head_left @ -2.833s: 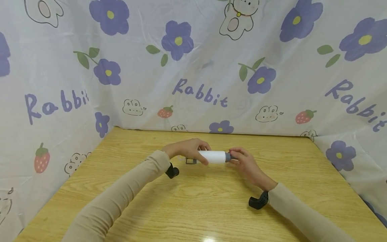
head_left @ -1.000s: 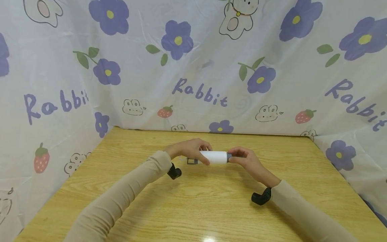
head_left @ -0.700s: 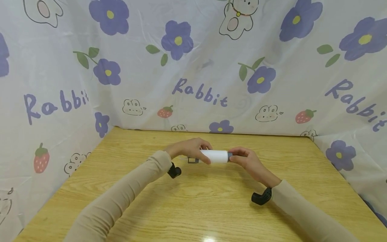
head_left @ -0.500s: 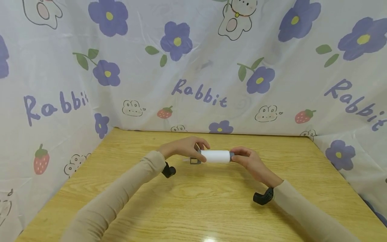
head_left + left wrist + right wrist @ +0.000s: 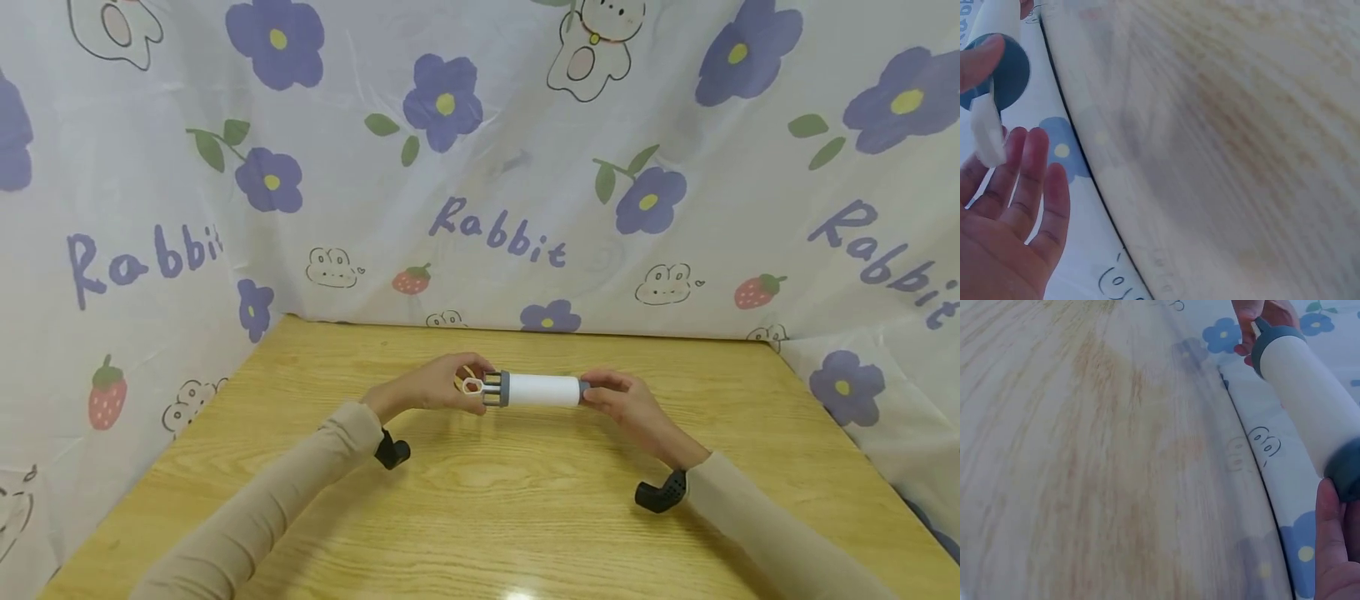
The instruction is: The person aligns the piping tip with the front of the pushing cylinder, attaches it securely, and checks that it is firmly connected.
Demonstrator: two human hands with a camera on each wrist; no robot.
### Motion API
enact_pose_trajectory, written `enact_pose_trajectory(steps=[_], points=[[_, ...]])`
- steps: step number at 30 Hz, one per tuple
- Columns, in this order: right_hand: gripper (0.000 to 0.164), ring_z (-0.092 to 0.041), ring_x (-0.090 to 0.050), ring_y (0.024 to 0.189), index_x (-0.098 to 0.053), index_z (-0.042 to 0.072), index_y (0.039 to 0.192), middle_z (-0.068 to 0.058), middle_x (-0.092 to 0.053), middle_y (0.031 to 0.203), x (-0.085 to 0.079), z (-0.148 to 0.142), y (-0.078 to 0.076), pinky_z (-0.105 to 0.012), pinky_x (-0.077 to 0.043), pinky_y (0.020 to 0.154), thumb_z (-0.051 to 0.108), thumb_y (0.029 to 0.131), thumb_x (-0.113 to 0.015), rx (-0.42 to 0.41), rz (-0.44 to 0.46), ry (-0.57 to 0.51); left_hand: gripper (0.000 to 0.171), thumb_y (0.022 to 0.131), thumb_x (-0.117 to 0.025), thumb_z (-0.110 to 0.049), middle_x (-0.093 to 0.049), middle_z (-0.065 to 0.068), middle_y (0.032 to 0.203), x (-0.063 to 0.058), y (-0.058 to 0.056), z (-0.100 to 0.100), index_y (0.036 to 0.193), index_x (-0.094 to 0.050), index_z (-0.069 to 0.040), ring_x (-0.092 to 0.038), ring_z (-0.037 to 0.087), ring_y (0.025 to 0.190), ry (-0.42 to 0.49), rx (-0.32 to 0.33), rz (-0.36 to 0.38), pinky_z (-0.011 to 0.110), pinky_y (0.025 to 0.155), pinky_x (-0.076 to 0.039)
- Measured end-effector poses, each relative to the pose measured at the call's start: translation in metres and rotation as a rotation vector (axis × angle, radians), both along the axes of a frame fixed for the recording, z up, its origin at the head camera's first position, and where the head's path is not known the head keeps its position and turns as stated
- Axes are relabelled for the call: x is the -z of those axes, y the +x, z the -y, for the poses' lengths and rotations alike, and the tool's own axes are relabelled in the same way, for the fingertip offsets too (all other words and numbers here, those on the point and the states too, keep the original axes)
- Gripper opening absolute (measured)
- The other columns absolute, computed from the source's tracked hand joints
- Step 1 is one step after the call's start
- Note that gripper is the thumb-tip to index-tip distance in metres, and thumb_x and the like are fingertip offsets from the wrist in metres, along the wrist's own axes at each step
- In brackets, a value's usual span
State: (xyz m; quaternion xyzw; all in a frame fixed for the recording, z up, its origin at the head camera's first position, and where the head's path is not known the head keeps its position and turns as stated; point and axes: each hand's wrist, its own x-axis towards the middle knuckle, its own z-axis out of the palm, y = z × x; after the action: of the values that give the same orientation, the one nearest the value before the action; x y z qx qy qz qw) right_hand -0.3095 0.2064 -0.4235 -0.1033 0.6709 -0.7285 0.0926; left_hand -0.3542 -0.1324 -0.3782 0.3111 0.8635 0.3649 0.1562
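A white tube [image 5: 543,390] with dark grey ends lies level, left to right, between my two hands, held above the table. Its left end carries a grey frame [image 5: 504,389] and a white loop handle [image 5: 473,386]. My right hand [image 5: 628,408] pinches the narrow grey tip [image 5: 584,392] at the right end. Around the loop end stands my left hand [image 5: 431,387]. In the left wrist view its thumb [image 5: 982,59] lies against the grey end [image 5: 1013,72], while the loosely spread fingers [image 5: 1029,169] stand clear of it beside the white loop.
A wooden table [image 5: 480,508] lies beneath the hands. Behind it hangs a white cloth [image 5: 517,167] printed with flowers and rabbits. Black wrist cameras [image 5: 393,450] sit under both wrists.
My left hand has moved left from gripping the tube's body to its loop end, its fingers loosened. The tube has shifted slightly right and turned, the loop now showing; my right hand keeps its pinch.
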Motion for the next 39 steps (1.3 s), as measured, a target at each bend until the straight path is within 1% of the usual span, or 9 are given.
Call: enact_pose_trajectory(steps=[2, 7, 9, 14, 18, 23, 31, 35, 39], points=[[0.033, -0.010, -0.062, 0.110, -0.062, 0.000, 0.126, 0.003, -0.060, 0.121, 0.001, 0.000, 0.000, -0.026, -0.053, 0.095, 0.011, 0.095, -0.067, -0.002, 0.014, 0.011, 0.062, 0.081, -0.081, -0.025, -0.058, 0.008, 0.122, 0.002, 0.001, -0.001, 0.136, -0.056, -0.011, -0.057, 0.024, 0.110, -0.002, -0.007, -0.012, 0.030, 0.077, -0.050], [0.035, -0.011, -0.059, 0.112, -0.062, 0.001, 0.126, 0.003, -0.059, 0.123, 0.005, -0.002, 0.001, -0.029, -0.052, 0.098, 0.014, 0.094, -0.068, -0.018, 0.024, 0.092, 0.062, 0.080, -0.082, -0.025, -0.059, 0.007, 0.119, 0.006, 0.003, -0.002, 0.134, -0.057, -0.011, -0.056, 0.021, 0.104, -0.030, -0.016, -0.025, 0.030, 0.078, -0.048], [0.033, -0.012, -0.059, 0.112, -0.063, 0.003, 0.124, 0.000, -0.059, 0.124, 0.007, -0.003, 0.000, -0.031, -0.052, 0.098, 0.016, 0.094, -0.069, -0.024, 0.003, 0.152, 0.062, 0.080, -0.082, -0.024, -0.060, 0.006, 0.118, 0.009, 0.003, -0.002, 0.134, -0.057, -0.011, -0.056, 0.019, 0.103, -0.038, -0.017, -0.022, 0.031, 0.080, -0.048], [0.037, -0.012, -0.060, 0.109, -0.063, -0.001, 0.124, -0.009, -0.062, 0.126, 0.011, -0.005, -0.001, -0.032, -0.052, 0.094, 0.020, 0.094, -0.070, -0.023, -0.062, 0.321, 0.061, 0.080, -0.084, -0.023, -0.063, 0.003, 0.116, 0.017, 0.003, -0.001, 0.134, -0.058, -0.012, -0.057, 0.018, 0.106, -0.046, -0.024, -0.008, 0.034, 0.089, -0.047], [0.037, -0.012, -0.060, 0.106, -0.065, 0.000, 0.122, -0.013, -0.063, 0.126, 0.012, -0.005, -0.001, -0.030, -0.051, 0.092, 0.021, 0.093, -0.071, -0.028, -0.097, 0.394, 0.060, 0.080, -0.083, -0.022, -0.062, 0.003, 0.114, 0.025, 0.003, 0.000, 0.134, -0.057, -0.011, -0.056, 0.017, 0.106, -0.048, -0.017, -0.004, 0.035, 0.092, -0.047], [0.035, -0.012, -0.061, 0.104, -0.065, 0.000, 0.121, -0.014, -0.062, 0.124, 0.012, -0.005, -0.001, -0.030, -0.052, 0.089, 0.020, 0.093, -0.071, -0.043, -0.107, 0.417, 0.060, 0.081, -0.083, -0.023, -0.059, 0.004, 0.113, 0.030, 0.005, 0.000, 0.134, -0.056, -0.010, -0.054, 0.017, 0.103, -0.054, -0.016, 0.009, 0.033, 0.089, -0.046], [0.036, -0.014, -0.060, 0.107, -0.064, -0.001, 0.123, -0.019, -0.057, 0.132, 0.013, -0.006, -0.001, -0.031, -0.051, 0.092, 0.020, 0.094, -0.070, -0.075, -0.109, 0.421, 0.062, 0.081, -0.083, -0.024, -0.058, 0.003, 0.111, 0.037, 0.006, 0.000, 0.135, -0.056, -0.010, -0.054, 0.017, 0.100, -0.055, -0.007, 0.033, 0.033, 0.086, -0.046], [0.034, -0.015, -0.060, 0.108, -0.065, 0.000, 0.122, -0.018, -0.058, 0.131, 0.013, -0.006, 0.000, -0.031, -0.050, 0.091, 0.019, 0.094, -0.070, -0.075, -0.115, 0.432, 0.062, 0.082, -0.082, -0.025, -0.058, 0.004, 0.112, 0.038, 0.005, 0.000, 0.136, -0.055, -0.010, -0.054, 0.016, 0.100, -0.064, -0.001, 0.028, 0.032, 0.087, -0.045], [0.031, -0.015, -0.061, 0.105, -0.065, 0.000, 0.120, -0.018, -0.060, 0.128, 0.013, -0.005, 0.000, -0.029, -0.051, 0.090, 0.017, 0.094, -0.069, -0.072, -0.123, 0.451, 0.062, 0.082, -0.081, -0.024, -0.058, 0.004, 0.112, 0.039, 0.004, -0.001, 0.136, -0.054, -0.011, -0.053, 0.016, 0.097, -0.060, -0.001, 0.048, 0.030, 0.084, -0.045]])
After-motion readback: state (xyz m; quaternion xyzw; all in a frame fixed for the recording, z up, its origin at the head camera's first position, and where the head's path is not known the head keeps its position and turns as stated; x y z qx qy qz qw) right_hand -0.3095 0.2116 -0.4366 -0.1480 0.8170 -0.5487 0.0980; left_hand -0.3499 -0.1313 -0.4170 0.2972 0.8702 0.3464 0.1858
